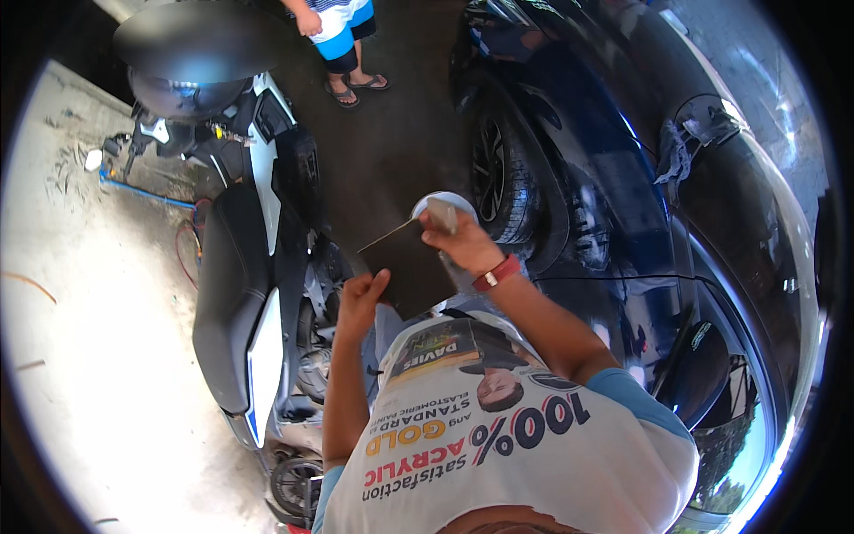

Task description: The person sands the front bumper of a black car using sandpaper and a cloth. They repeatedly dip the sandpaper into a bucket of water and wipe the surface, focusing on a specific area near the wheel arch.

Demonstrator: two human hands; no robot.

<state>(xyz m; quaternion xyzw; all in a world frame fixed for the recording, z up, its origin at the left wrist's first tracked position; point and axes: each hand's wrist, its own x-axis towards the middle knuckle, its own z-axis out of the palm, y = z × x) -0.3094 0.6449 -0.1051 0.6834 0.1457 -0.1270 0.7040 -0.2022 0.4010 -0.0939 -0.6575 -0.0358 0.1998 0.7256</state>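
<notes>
In front of my chest I hold a dark sheet of sandpaper (409,274) with one rough, pale edge. My left hand (358,301) is closed on its left side, thumb on top. At the upper right corner, my right hand (464,244) pinches the same sheet. A pale, partly see-through flat piece (442,214) shows at the fingers of that hand; its kind is unclear. Just beyond the hands stands a white bucket (425,205), partly hidden by them. A red band circles my right wrist.
On my left stands a black and white motorcycle (236,276). Close on my right is a dark blue car (605,169) with its wheel (494,169) beside the bucket. A grey rag (676,153) hangs on the car. Ahead stands another person (342,40) in sandals. A blue hose (147,190) lies at left.
</notes>
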